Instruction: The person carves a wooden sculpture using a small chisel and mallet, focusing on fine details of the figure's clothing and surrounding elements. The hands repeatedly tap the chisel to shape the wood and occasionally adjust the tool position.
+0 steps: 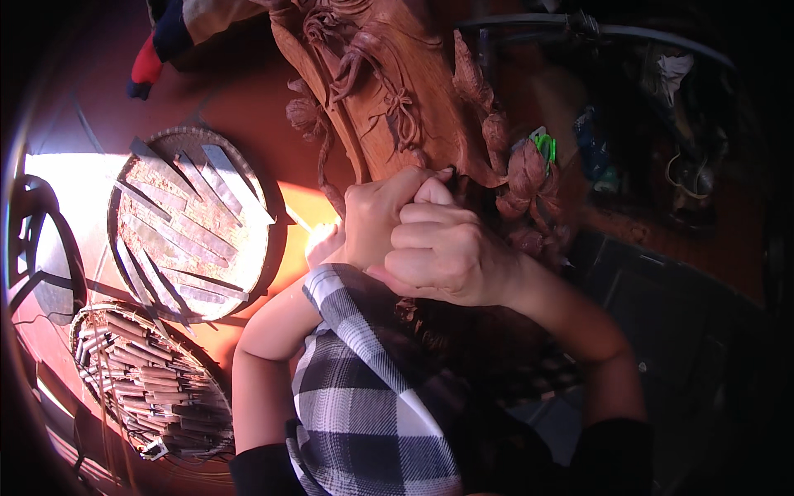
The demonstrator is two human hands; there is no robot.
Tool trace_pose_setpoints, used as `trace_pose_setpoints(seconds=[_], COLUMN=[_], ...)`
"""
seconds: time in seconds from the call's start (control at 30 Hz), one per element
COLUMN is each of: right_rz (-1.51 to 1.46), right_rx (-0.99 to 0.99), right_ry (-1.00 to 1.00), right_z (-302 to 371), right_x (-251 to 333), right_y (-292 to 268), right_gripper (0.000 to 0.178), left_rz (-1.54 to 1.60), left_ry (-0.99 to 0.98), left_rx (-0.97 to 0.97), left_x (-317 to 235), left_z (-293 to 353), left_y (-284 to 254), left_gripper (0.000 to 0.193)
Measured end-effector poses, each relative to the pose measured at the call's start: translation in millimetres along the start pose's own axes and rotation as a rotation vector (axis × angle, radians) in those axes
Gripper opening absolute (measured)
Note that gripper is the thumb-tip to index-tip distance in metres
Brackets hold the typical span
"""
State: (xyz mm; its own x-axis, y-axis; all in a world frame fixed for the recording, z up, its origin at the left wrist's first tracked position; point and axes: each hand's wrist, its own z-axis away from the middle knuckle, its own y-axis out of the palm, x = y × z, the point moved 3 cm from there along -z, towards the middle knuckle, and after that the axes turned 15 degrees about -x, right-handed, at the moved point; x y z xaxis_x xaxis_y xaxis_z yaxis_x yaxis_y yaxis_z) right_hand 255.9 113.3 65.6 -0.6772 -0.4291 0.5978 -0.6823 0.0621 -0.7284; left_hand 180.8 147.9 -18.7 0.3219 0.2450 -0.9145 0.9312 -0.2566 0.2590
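In the head view, the carving (434, 103) is standing at the upper middle, just ahead of the person, its lower end reaching the hands. Its smooth orange-brown face is bearing raised stems and tendrils, and carved flowers (529, 182) are jutting out along its right side.

The left hand (374, 217) is resting against the lower end, knuckles bent; its palm is hidden, so I cannot tell whether it is grasping anything. The right hand (451, 252) is clenching into a fist, overlapping the left hand; whether that grip is closing around a tool, I cannot tell. Both forearms are coming up from the lower edge, out of dark sleeves (612, 459).

Below the hands, a black-and-white checked cloth (364, 397) is lying over the person's lap. To the left, a round woven tray (184, 132) is sitting on the reddish floor (107, 99), partly in strong sunlight, and is carrying flat grey strips (222, 174) lying at various angles. Just below it, a second basket (201, 354) is holding a dense pile of tools with brown handles (165, 387).

At the upper left, a red and navy cloth (165, 45) is showing. Beside the flowers on the right, a small bright green thing (543, 145) is peeking out; farther right, a crumpled white piece (674, 73) is lying among dark, unclear things.
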Motion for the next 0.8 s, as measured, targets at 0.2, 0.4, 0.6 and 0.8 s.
trace_pose_setpoints(seconds=[0.2, 0.4, 0.6, 0.8], right_rz=[-0.063, -0.111, -0.064, -0.072], right_rx=[0.052, -0.014, -0.034, -0.029], right_ry=[-0.025, -0.026, 0.076, 0.017], right_z=[8.4, 5.1, 10.2, 5.0], right_x=[3.2, 0.2, -7.7, -0.1], right_y=[5.1, 8.1, 6.0, 3.7], right_gripper=[0.015, 0.032, 0.033, 0.032], left_rz=[0.032, 0.003, 0.061, 0.095], left_ry=[-0.007, -0.054, -0.109, -0.076], left_rx=[-0.058, -0.012, 0.077, -0.123], left_x=[-3.9, -12.2, 1.4, -4.1], left_z=[1.8, 1.3, -5.6, 4.3], left_y=[-4.9, -8.6, 3.8, 1.0], left_gripper=[0.018, 0.015, 0.012, 0.016])
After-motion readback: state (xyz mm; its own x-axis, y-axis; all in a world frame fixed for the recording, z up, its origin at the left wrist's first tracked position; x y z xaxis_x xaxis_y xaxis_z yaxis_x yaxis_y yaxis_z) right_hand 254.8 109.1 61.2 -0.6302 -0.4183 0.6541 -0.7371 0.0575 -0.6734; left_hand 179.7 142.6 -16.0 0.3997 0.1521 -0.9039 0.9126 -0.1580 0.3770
